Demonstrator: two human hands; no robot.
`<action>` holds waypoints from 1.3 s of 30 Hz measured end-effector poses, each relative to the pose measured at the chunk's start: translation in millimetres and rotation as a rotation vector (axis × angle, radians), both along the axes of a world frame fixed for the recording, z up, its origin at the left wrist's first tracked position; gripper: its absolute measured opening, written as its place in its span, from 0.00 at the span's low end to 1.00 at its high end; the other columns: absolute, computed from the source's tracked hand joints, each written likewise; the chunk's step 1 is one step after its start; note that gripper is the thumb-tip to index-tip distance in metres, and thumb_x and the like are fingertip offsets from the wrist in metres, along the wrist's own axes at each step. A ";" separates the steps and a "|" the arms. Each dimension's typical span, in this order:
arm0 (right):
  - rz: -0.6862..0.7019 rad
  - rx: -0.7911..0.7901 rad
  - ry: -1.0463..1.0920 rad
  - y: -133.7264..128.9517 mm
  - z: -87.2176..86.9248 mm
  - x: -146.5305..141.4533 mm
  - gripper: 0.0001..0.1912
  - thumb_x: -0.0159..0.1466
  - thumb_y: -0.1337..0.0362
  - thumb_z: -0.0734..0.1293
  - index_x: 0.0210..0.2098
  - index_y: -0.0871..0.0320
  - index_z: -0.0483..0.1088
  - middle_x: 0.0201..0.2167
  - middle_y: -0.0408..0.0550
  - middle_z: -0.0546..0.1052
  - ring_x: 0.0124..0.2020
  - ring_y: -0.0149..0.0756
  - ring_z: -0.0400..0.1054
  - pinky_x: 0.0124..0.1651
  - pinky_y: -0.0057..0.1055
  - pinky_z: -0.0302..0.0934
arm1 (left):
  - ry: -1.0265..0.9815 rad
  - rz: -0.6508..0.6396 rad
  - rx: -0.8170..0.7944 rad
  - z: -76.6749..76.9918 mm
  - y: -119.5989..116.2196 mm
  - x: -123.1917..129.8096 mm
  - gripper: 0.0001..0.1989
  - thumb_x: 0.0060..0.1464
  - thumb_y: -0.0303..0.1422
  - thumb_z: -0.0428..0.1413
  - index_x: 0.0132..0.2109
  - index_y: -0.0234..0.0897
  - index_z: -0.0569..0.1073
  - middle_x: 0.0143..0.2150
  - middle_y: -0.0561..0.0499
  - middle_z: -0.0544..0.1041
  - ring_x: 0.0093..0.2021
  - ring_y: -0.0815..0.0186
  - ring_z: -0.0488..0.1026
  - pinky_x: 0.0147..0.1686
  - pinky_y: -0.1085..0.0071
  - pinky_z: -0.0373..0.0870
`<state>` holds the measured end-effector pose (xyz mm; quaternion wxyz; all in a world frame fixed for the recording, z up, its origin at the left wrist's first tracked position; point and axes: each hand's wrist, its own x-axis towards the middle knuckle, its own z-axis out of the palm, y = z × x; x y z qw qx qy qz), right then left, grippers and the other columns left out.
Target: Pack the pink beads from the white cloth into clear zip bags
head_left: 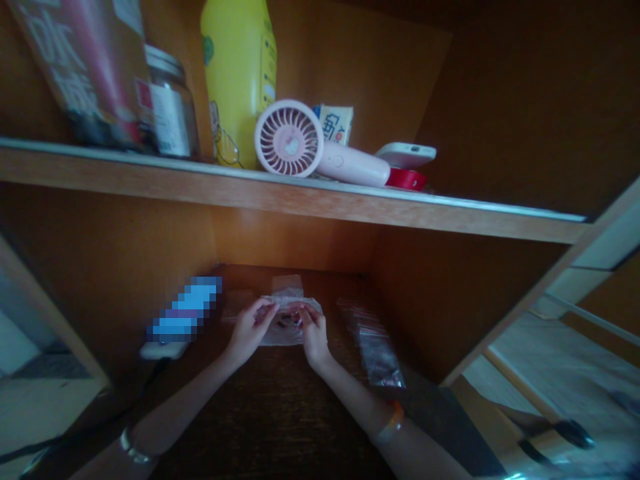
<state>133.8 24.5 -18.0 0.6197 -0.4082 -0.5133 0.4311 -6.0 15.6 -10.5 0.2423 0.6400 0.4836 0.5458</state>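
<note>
Between both hands is a clear plastic bag (281,337) with small dark and reddish items in it, too small to make out. My left hand (250,328) pinches the bag's upper left edge between thumb and fingers. At the upper right edge, my right hand (315,333) is closed on the same bag. Behind it a flat clear packet (287,285) lies on the dark wooden surface. Another thin clear packet (235,305) is just left of my left hand. Several clear zip bags (377,353) lie overlapped to the right of my right hand.
A phone with a blurred screen (187,310) leans at the left on a white base with a black cable. The shelf edge (300,200) crosses above my hands, carrying a pink handheld fan (290,139), a yellow bottle (240,73), a jar (173,110) and a white device (407,155).
</note>
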 end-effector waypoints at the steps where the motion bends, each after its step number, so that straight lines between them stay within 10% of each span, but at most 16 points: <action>1: 0.005 0.007 -0.006 0.7 -1.6 -0.4 0.14 0.57 0.56 0.61 0.29 0.57 0.73 0.28 0.47 0.77 0.29 0.36 0.70 0.35 0.31 0.64 | 0.006 0.022 0.009 0.6 -0.7 0.0 0.13 0.53 0.43 0.52 0.33 0.36 0.71 0.31 0.51 0.76 0.32 0.64 0.74 0.34 0.71 0.69; 19: -0.003 0.158 -0.301 -1.5 1.6 -2.5 0.15 0.59 0.61 0.61 0.43 0.58 0.72 0.32 0.48 0.77 0.31 0.36 0.70 0.35 0.31 0.64 | 0.427 0.274 0.094 15.2 -2.7 -24.5 0.13 0.60 0.40 0.43 0.39 0.38 0.67 0.33 0.49 0.76 0.34 0.64 0.74 0.34 0.72 0.66; 26: -0.023 0.303 -0.560 -5.6 -1.4 -8.7 0.17 0.57 0.68 0.62 0.46 0.57 0.71 0.41 0.51 0.76 0.44 0.40 0.68 0.49 0.39 0.61 | 0.857 0.591 -0.343 31.8 -7.0 -43.6 0.18 0.60 0.33 0.38 0.45 0.31 0.70 0.33 0.37 0.77 0.35 0.53 0.76 0.32 0.64 0.69; 34: 0.263 0.660 -1.030 -61.6 62.0 -12.7 0.12 0.60 0.71 0.61 0.39 0.56 0.73 0.37 0.49 0.76 0.41 0.39 0.67 0.51 0.40 0.56 | 0.955 0.541 -0.472 23.2 -7.9 -45.9 0.16 0.54 0.20 0.42 0.41 0.21 0.73 0.35 0.28 0.76 0.39 0.46 0.76 0.32 0.59 0.71; 39: 0.514 0.659 -0.787 -127.1 79.9 -28.4 0.10 0.62 0.61 0.62 0.40 0.49 0.72 0.39 0.41 0.75 0.44 0.35 0.67 0.52 0.34 0.57 | 0.965 0.534 -0.427 23.4 -14.4 -43.3 0.17 0.55 0.19 0.40 0.36 0.22 0.74 0.35 0.31 0.77 0.38 0.46 0.76 0.33 0.58 0.71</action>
